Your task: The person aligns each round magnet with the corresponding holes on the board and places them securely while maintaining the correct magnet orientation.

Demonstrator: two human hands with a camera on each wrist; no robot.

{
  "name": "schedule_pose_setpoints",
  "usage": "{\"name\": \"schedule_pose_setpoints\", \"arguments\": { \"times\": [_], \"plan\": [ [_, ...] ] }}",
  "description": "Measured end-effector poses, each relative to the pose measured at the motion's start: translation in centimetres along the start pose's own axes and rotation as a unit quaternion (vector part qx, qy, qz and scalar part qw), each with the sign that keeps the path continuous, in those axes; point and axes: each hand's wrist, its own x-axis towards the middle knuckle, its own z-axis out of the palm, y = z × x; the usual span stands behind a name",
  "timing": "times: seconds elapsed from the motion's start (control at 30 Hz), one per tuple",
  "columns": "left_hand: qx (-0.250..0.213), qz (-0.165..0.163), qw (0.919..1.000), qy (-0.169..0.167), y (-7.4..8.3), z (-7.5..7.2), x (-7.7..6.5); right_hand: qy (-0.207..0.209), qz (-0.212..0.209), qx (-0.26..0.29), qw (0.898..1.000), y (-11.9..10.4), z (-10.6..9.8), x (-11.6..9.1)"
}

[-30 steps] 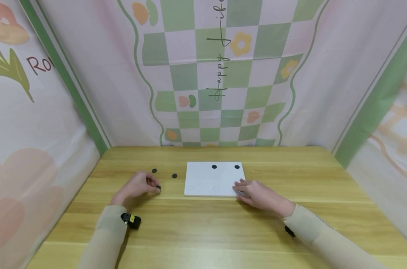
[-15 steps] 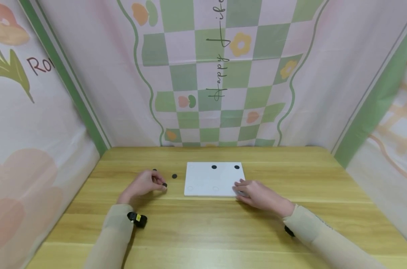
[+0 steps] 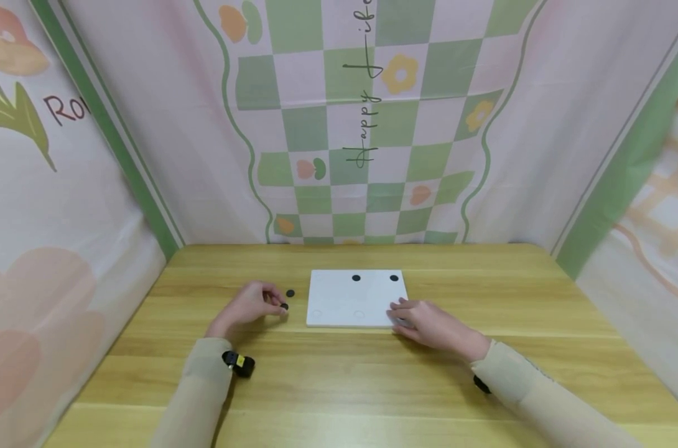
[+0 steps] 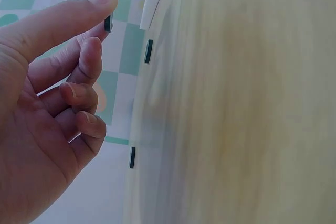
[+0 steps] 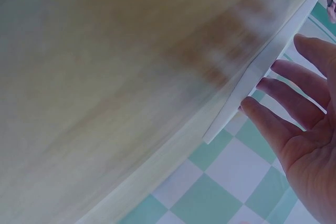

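Note:
Between thumb and index finger, my left hand [image 3: 250, 303] pinches a small black disc [image 3: 285, 306], held just above the table left of a white board [image 3: 334, 295]. In the left wrist view this disc [image 4: 108, 23] is seen edge-on. Two loose black discs lie on the table: a nearer-to-board disc [image 3: 290, 293], and another disc [image 4: 132, 158] that my left hand hides from the head view. My right hand [image 3: 431, 323] rests its loosely extended fingers on the board's near right corner; something dark shows beneath them. Along the board's far edge sit a middle disc [image 3: 356, 278] and a right disc [image 3: 394, 278].
Faint circle outlines mark the board's near edge, at the left [image 3: 315, 313] and middle. The wooden table [image 3: 339, 386] ends at a patterned curtain [image 3: 350, 124] behind, with more fabric on both sides. A small black wrist camera [image 3: 239, 364] sits on the left sleeve.
My left hand has moved right toward the board with the pinched disc, covering the far-left loose disc in the head view. My right hand has stayed in place.

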Motion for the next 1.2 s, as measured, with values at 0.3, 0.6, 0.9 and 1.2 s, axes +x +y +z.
{"name": "schedule_pose_setpoints", "arguments": {
  "times": [0.3, 0.6, 0.9, 1.2],
  "plan": [
    [-0.005, -0.007, 1.0000, -0.003, 0.4, 0.5, 0.6, 0.009, -0.008, -0.003, 1.000, 0.2, 0.1, 0.0],
    [-0.020, -0.002, 0.9998, -0.005, 0.8, 1.1, 1.1, 0.005, -0.008, -0.006, 1.000, 0.2, 0.2, 0.0],
    [-0.018, 0.017, 0.9996, -0.016, 1.4, 1.7, 1.5, 0.013, -0.014, -0.006, 1.000, 0.2, 0.1, -0.1],
    [-0.013, 0.026, 0.9992, -0.026, 2.2, 2.5, 2.0, -0.001, 0.001, 0.000, 1.000, 0.0, 0.0, 0.0]
  ]
}}
